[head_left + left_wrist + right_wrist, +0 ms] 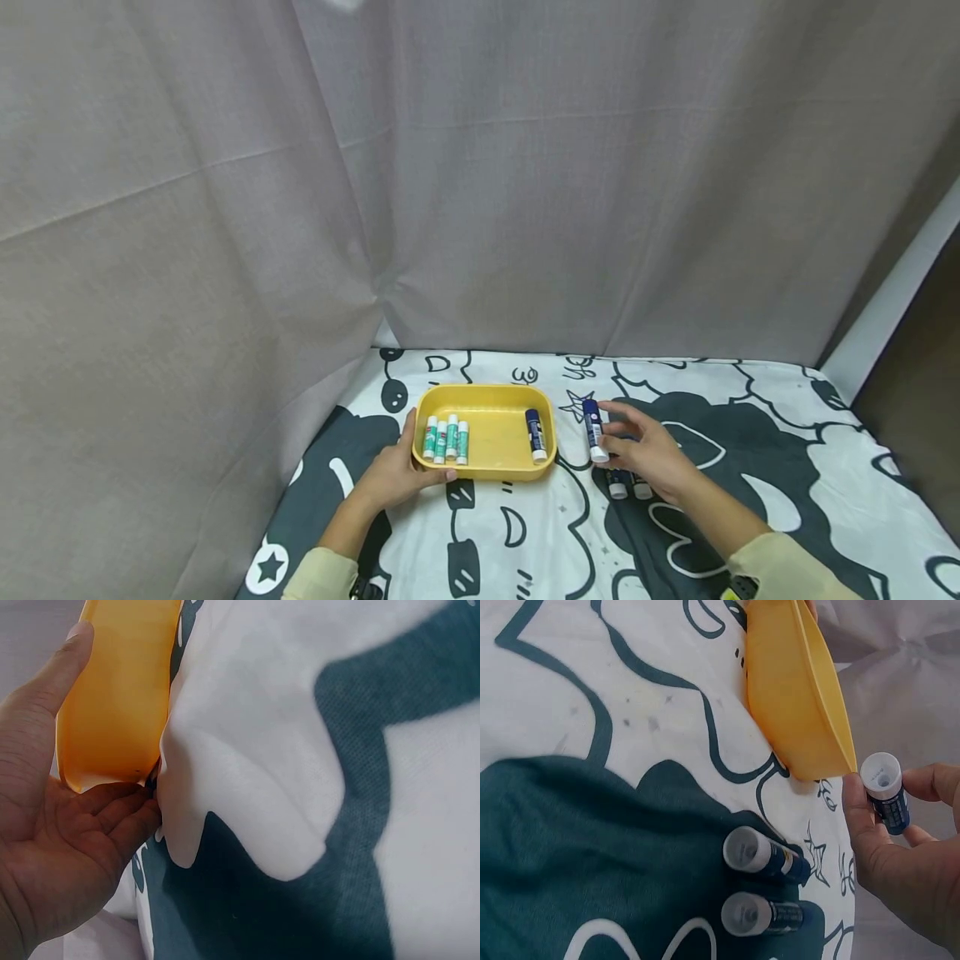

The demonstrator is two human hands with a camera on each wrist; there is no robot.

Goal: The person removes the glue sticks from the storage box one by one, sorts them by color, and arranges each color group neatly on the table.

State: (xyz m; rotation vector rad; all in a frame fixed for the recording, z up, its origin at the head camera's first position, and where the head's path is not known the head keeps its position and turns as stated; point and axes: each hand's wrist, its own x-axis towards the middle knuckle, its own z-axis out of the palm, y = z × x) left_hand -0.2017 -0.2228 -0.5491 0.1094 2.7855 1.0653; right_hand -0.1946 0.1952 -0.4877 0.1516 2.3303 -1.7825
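Observation:
My left hand (pixel 397 475) grips the left end of a yellow tray (pixel 487 472), thumb and fingers set around its near left corner. Inside the tray, several small teal-and-white glue sticks (pixel 452 437) lie side by side at the left, and one navy glue stick (pixel 536 435) with a white end lies at the right. Just right of the tray, my right hand (pixel 645 450) pinches another navy glue stick (pixel 889 796) between thumb and fingers, its white end towards me. Below that hand, two more navy glue sticks (pixel 769 853) lie parallel on the cloth, partly hidden in the head view.
A white and dark grey patterned cloth (pixel 517 533) covers the surface under everything. Behind it hangs a grey curtain (pixel 510 250), which also runs down the left side. A dark brown panel (pixel 915 400) stands at the far right.

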